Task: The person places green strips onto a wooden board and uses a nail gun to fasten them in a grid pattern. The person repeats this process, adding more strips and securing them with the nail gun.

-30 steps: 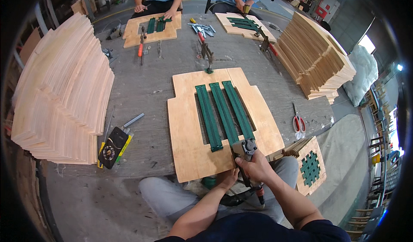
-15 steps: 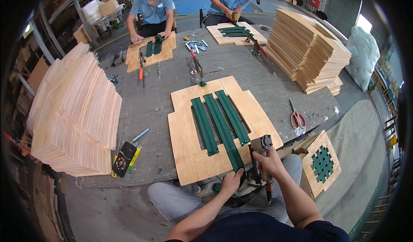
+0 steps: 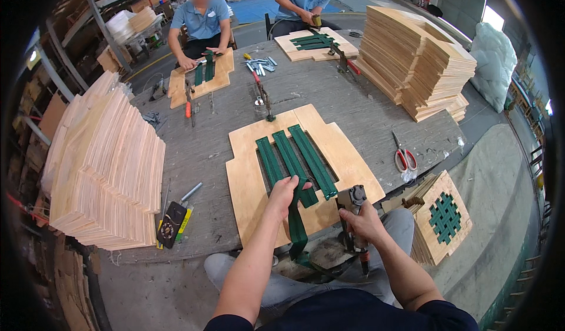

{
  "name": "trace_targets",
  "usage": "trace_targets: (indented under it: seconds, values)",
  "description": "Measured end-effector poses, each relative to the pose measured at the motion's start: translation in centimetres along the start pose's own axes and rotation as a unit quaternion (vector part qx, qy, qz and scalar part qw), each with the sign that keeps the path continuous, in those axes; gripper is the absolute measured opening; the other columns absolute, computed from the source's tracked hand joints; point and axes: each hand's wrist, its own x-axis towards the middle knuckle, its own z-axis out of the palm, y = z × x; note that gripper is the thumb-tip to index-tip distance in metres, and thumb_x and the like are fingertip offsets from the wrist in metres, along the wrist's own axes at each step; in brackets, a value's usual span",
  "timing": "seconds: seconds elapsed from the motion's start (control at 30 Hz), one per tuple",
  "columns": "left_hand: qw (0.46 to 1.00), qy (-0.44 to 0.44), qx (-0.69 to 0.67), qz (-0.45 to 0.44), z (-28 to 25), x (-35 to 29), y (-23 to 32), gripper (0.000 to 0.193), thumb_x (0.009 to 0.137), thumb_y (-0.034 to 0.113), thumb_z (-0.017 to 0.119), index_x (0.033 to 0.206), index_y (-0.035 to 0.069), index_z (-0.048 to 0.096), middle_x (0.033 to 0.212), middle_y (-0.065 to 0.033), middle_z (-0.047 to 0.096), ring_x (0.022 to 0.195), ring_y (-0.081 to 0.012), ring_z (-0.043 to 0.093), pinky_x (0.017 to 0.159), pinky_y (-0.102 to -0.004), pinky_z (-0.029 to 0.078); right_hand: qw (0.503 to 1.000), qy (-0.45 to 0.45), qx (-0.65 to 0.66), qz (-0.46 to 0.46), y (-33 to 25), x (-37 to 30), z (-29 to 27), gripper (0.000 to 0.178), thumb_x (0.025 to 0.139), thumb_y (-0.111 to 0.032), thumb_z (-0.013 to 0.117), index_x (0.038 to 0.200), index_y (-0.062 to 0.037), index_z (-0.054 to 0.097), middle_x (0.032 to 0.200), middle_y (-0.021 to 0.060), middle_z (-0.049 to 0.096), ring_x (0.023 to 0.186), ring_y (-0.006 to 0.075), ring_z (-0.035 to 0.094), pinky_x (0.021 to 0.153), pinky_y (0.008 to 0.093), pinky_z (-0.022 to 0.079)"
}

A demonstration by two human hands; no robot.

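A pale plywood panel [image 3: 250, 145] with a rectangular cutout lies before me at the table's front edge. Three green webbing strips run lengthwise over the cutout, the middle one [image 3: 288, 154] among them. My left hand [image 3: 285, 195] pinches a length of green webbing strap [image 3: 298, 228] over the panel, close to that strip's near end. From its fingers the strap drops past the panel's front edge towards my lap. My right hand [image 3: 364, 222] grips a grey air staple gun [image 3: 353, 197] upright beside the panel's near right corner. The gun's nose is hidden.
Tall plywood stacks stand left [image 3: 109, 166] and right [image 3: 412, 60]. Red-handled scissors [image 3: 405, 159] lie right; a black tape measure [image 3: 172, 222] lies left. A clamp [image 3: 263, 95] stands at the panel's far edge. Two people work across the table. A woven panel [image 3: 445, 216] leans at right.
My left hand has moved forward from the panel's front edge, drawing the strap up over the wood. The staple gun stays in my right hand, nearly in place. The view has shifted slightly.
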Motion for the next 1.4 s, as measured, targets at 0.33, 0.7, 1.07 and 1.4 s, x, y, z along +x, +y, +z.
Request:
trace_targets:
  seconds: [0.33,0.7,1.07,1.4]
  values:
    - [0.997,-0.016,-0.064,-0.046,0.5,2.5,-0.9,0.03,0.111,0.03,0.046,0.107,0.005,0.061,0.111,-0.0137,0.077,0.064,-0.0107,0.065,0.052,-0.0259,0.048,0.997,-0.074,0.012,0.018,-4.3,0.4,2.4,0.038,0.095,-0.025,0.076,0.117,-0.001,0.057,0.077,0.0031,0.064,0.059,0.0114,0.061,0.051,0.0295,0.049]
    - [0.993,-0.056,-0.091,-0.058,-0.8,4.1,-2.2,0.036,0.111,0.028,0.046,0.12,-0.003,0.063,0.111,-0.0149,0.076,0.091,-0.0206,0.074,0.08,-0.0346,0.062,0.995,-0.051,-0.089,-0.011,-3.2,1.8,4.2,0.049,0.094,-0.019,0.075,0.133,-0.0034,0.051,0.102,0.0098,0.068,0.086,0.0189,0.067,0.075,0.0351,0.054]
    - [0.993,-0.056,-0.087,-0.061,-1.3,4.3,-2.1,0.034,0.111,0.027,0.046,0.123,-0.001,0.061,0.112,-0.0148,0.076,0.095,-0.0211,0.074,0.08,-0.0358,0.063,0.991,-0.071,-0.113,-0.003,-3.2,2.2,5.3,0.054,0.091,-0.025,0.077,0.133,-0.0023,0.052,0.112,0.0168,0.071,0.104,0.0276,0.068,0.091,0.0405,0.053]
    - [0.996,-0.03,-0.067,-0.056,-0.9,3.7,-1.5,0.034,0.11,0.029,0.047,0.116,0.002,0.065,0.108,-0.0128,0.078,0.081,-0.0147,0.072,0.066,-0.0286,0.056,0.993,-0.099,-0.069,-0.017,-3.6,1.7,5.6,0.043,0.093,-0.025,0.075,0.125,-0.0013,0.059,0.11,0.0134,0.069,0.098,0.0242,0.068,0.084,0.0389,0.054]
